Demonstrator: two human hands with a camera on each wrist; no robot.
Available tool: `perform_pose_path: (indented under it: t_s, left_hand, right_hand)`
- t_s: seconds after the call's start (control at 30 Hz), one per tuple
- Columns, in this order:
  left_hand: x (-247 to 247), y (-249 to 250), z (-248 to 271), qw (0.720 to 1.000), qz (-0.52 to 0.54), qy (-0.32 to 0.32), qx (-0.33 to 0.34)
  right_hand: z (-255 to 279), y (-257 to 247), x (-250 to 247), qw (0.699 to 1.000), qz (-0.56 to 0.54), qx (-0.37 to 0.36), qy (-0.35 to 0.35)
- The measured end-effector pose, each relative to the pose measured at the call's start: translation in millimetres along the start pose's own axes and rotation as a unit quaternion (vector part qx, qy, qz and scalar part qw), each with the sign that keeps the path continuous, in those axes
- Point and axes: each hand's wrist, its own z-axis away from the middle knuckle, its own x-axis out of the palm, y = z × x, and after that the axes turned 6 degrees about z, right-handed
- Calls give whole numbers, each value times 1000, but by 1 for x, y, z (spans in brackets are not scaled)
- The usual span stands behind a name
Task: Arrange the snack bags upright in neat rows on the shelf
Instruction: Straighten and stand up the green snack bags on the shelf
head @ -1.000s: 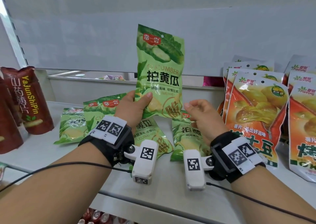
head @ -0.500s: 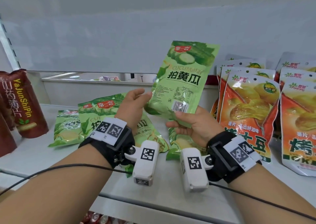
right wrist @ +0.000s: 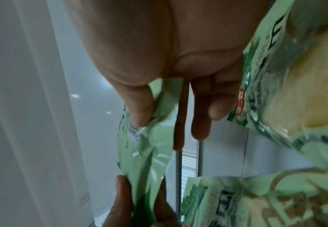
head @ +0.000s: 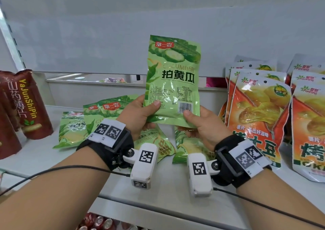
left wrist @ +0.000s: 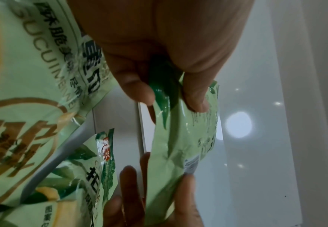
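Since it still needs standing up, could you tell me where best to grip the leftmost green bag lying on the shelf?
Probably pinch the leftmost green bag by its flat far seal, reaching from above: it lies flat, with that edge exposed.

head looks down; wrist views close underneath.

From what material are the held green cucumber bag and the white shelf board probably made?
Green cucumber bag: seems thin glossy plastic film; it shines, creases and bends where the left hand and right hand pinch its lower corners.

Shelf board: looks like smooth white painted metal or laminate, with a soft sheen; the pictures do not settle which.
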Motion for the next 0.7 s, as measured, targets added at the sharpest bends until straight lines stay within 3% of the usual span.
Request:
perform_pose_path:
  t_s: [0.2, 0.33, 0.5, 0.7]
  left_hand:
    - [0, -4, 3, 998, -41, -54, -16]
    - [7, 2, 2, 998, -14, -59, -35]
    - [7, 5, -5, 999, 39, -13, -19]
    - [13, 7, 0, 999, 27, -41, -23]
  right_hand:
    - [-5, -3, -6, 991, -118, -25, 60]
    - [-6, -3, -9, 991, -113, -32, 64]
    - [-5, -5, -6, 991, -114, -31, 57]
    - [-4, -14, -11, 985, -129, -64, 97]
